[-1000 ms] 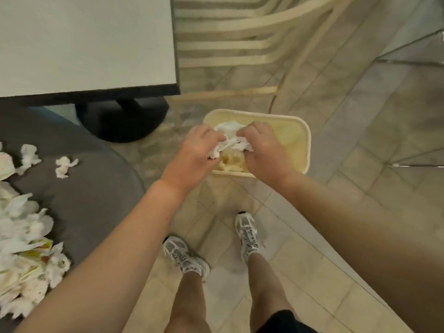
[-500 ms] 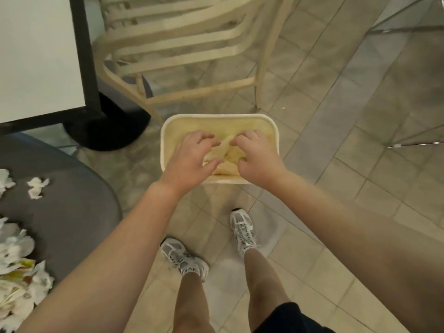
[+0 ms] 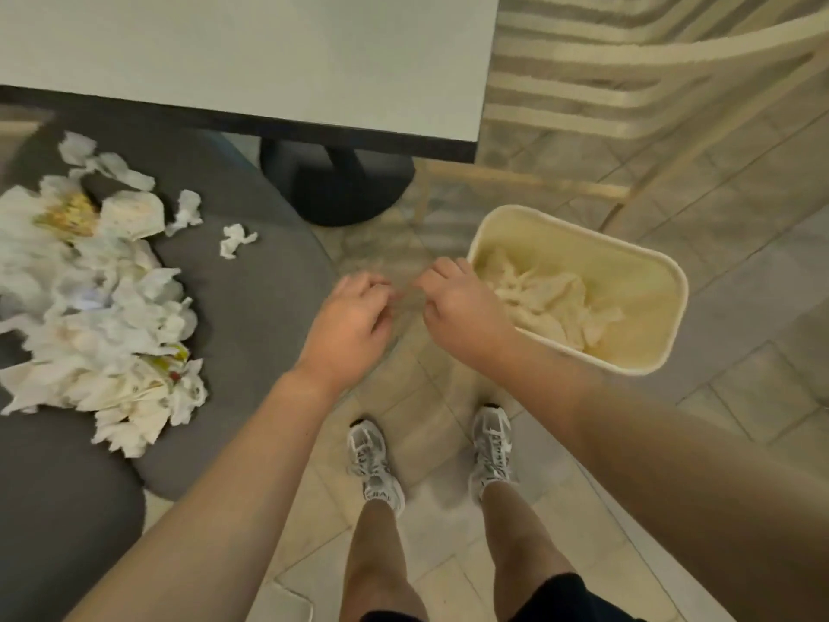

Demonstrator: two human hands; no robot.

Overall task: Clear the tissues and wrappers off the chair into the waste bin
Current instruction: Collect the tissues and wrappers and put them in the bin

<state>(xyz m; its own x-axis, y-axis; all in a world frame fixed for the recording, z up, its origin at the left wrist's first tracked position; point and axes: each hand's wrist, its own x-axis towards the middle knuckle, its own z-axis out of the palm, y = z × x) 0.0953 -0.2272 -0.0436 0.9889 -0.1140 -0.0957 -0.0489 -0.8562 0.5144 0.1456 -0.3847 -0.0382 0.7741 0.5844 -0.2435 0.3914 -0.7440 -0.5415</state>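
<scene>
Tiled floor fills the frame's centre; left hand (image 3: 347,327) and right hand (image 3: 462,307) hover empty, fingers loosely curled, beside the cream waste bin (image 3: 664,280) holding crumpled tissue (image 3: 556,303). Tissues and wrappers (image 3: 98,298) heap on the grey chair (image 3: 251,298), left.

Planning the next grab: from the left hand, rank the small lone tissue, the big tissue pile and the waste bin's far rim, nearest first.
From the left hand:
1. Small lone tissue, up-left on the chair.
2. Big tissue pile, far left on the chair.
3. Waste bin's far rim, off right.
</scene>
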